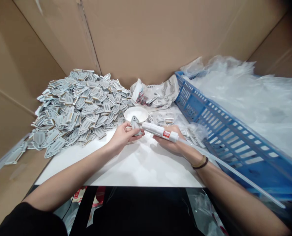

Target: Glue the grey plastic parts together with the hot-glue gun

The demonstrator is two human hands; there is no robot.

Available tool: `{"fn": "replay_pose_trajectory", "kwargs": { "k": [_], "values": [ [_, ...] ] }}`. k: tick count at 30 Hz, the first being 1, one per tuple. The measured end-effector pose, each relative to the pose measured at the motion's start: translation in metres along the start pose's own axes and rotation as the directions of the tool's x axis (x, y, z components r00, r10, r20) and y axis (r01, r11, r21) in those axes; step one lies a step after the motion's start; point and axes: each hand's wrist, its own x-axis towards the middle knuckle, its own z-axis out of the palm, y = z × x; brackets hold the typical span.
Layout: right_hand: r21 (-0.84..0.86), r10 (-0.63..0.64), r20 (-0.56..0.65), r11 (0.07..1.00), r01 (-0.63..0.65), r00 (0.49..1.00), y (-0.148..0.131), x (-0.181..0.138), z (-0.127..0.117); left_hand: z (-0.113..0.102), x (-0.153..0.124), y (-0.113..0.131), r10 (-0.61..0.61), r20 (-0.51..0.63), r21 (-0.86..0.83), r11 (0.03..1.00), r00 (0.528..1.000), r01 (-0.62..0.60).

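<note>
My left hand (123,136) is closed on a small grey plastic piece (135,123) with a rounded point, held up in front of a white bowl (136,113). Fingers of my right hand (169,141) wrap round a white glue gun (158,130) with a red window on its side. A long translucent glue stick (229,167) runs out of its back end, over my right forearm. Its nozzle is close beside the grey piece; whether they touch I cannot tell.
A big heap of similar grey pieces (87,108) covers the left of the white table (141,167). Crumpled paper (160,93) lies behind the bowl, and bagged pieces (165,117) lie to its right. A blue crate (217,121) holds clear plastic bags (259,101). Cardboard walls (148,39) enclose the back.
</note>
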Motion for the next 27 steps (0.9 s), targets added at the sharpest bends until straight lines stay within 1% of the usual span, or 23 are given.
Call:
{"fn": "replay_pose_trajectory", "kwargs": {
  "k": [4,9,17,23,27],
  "values": [
    [0.015,-0.004,-0.007,1.000,0.004,1.000,0.0017,-0.0009,0.0019,0.0023,-0.0016,0.0003,-0.026,0.005,-0.009,1.000,1.000,0.026],
    [-0.009,-0.007,0.002,1.000,0.007,1.000,0.0008,-0.0015,0.0010,0.0021,-0.0019,-0.0005,-0.035,0.023,-0.008,0.999,0.999,0.036],
    [-0.091,0.040,0.015,0.995,-0.038,0.999,-0.0020,0.0000,0.0002,0.0030,-0.0037,0.0009,-0.042,0.034,-0.008,0.999,0.999,0.042],
    [-0.043,0.028,0.005,0.999,-0.027,1.000,-0.0014,-0.0008,0.0003,0.0023,-0.0027,0.0017,-0.075,0.035,-0.021,0.997,0.997,0.076],
    [-0.016,0.041,-0.010,0.999,-0.041,0.999,-0.0010,-0.0018,0.0011,0.0031,-0.0024,0.0049,-0.114,0.064,-0.085,0.989,0.991,0.119]
  ]
}}
